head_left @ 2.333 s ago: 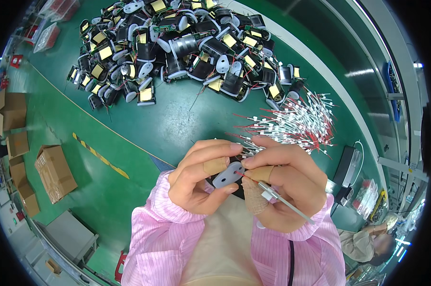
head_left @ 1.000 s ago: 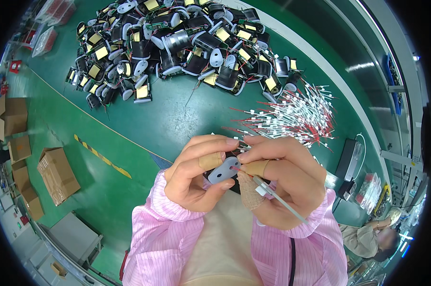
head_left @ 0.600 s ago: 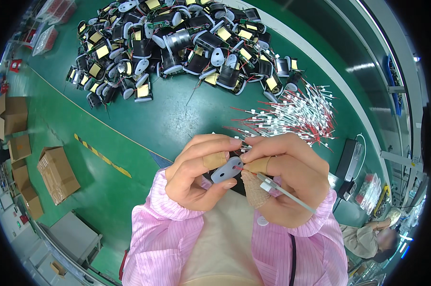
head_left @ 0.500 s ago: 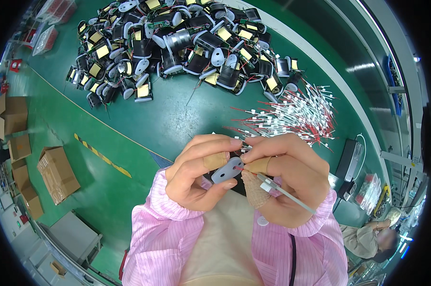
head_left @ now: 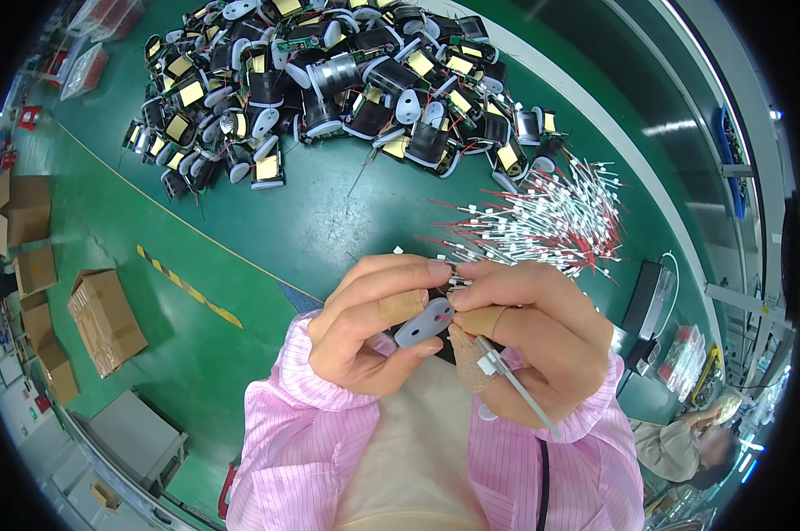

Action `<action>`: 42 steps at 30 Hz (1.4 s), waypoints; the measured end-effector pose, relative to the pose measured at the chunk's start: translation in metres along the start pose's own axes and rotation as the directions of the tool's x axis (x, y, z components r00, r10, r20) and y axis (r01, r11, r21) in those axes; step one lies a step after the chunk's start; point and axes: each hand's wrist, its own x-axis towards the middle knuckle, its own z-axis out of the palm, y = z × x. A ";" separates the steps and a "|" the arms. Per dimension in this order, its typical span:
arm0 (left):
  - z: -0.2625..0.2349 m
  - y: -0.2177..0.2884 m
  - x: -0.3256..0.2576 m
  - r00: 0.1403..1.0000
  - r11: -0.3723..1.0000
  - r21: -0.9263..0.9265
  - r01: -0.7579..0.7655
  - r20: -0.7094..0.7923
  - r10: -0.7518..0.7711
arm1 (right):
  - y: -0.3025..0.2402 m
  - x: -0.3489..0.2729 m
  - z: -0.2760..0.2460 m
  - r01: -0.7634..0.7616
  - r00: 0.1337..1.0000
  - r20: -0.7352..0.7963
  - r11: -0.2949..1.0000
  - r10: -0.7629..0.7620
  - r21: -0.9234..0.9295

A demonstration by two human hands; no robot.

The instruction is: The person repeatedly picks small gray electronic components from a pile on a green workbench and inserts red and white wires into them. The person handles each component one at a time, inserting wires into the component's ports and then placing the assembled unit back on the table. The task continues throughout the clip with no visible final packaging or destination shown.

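Note:
Close in front of my chest, my left hand point(head_left: 360, 327) is closed round a part with a grey oval end cap point(head_left: 416, 329); the cap faces me and has holes in it. Most of its dark body is hidden by my fingers. My right hand point(head_left: 542, 332) pinches a red lead point(head_left: 458, 322) at the cap's upper hole, where its end meets or enters the hole. From these fingers a white sleeve with a small white tag point(head_left: 490, 361) trails toward my wrist. Tape wraps fingers on both hands.
A heap of black parts with grey caps and yellow pads point(head_left: 267, 166) covers the bench's far side. To its right lies a pile of red-and-white leads point(head_left: 564, 217). Cardboard boxes point(head_left: 106, 320) stand on the floor at left. Another person point(head_left: 683, 447) sits at lower right.
The white sleeve and tag have swung down and left, steeper than before. My right hand has turned slightly, and the cap has tilted a little in my left hand.

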 end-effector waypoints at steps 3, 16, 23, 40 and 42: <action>-0.001 0.001 0.000 1.000 1.000 0.017 -0.006 0.004 0.005 | 0.000 0.000 0.000 0.024 1.000 0.005 1.000 -0.023 -0.013; 0.000 0.003 0.001 1.000 0.998 0.056 -0.024 -0.002 0.024 | -0.004 -0.003 0.001 0.029 1.000 -0.001 0.994 -0.029 -0.101; 0.000 0.003 0.003 0.999 0.998 0.047 -0.045 -0.005 0.046 | -0.004 -0.003 0.000 0.049 0.999 0.005 0.994 -0.049 -0.096; 0.001 0.000 0.001 0.997 0.997 0.028 -0.072 -0.021 0.072 | -0.006 -0.004 0.000 0.051 0.999 0.013 0.993 -0.050 -0.110; 0.001 0.000 0.001 0.997 0.997 0.028 -0.074 -0.018 0.074 | -0.006 -0.004 0.000 0.055 0.998 0.010 0.992 -0.055 -0.117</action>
